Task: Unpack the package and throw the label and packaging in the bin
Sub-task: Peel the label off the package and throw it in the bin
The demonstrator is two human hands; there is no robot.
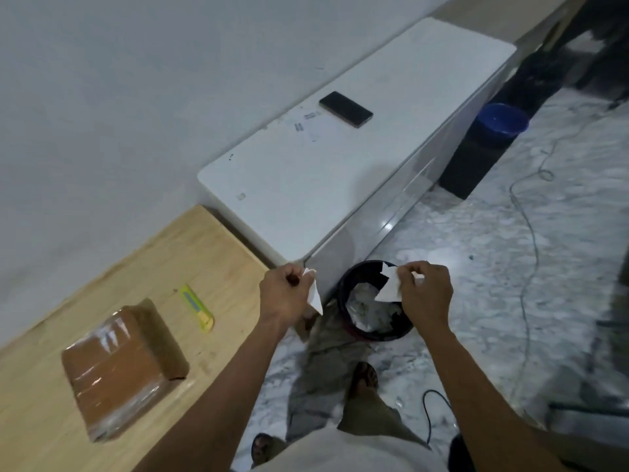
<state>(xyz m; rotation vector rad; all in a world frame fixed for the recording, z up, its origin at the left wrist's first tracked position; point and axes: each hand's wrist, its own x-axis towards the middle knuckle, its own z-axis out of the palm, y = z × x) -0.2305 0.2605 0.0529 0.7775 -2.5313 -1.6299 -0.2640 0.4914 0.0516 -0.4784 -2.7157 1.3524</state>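
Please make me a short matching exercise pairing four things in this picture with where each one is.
Things:
1. phone
2. yellow cutter
3. taped brown package
4. torn white paper piece

Places:
A. on the wooden table, nearer its far end
B. in the right hand, above the black bin
C. on the white cabinet
D. on the wooden table, nearest the person

Pairs: 1-C, 2-A, 3-D, 4-B

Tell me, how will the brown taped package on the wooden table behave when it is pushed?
The package looks flat and low, so it probably slides and will not tip. Its glossy tape may feel slippery to fingers. It seems boxy, likely fairly stiff.
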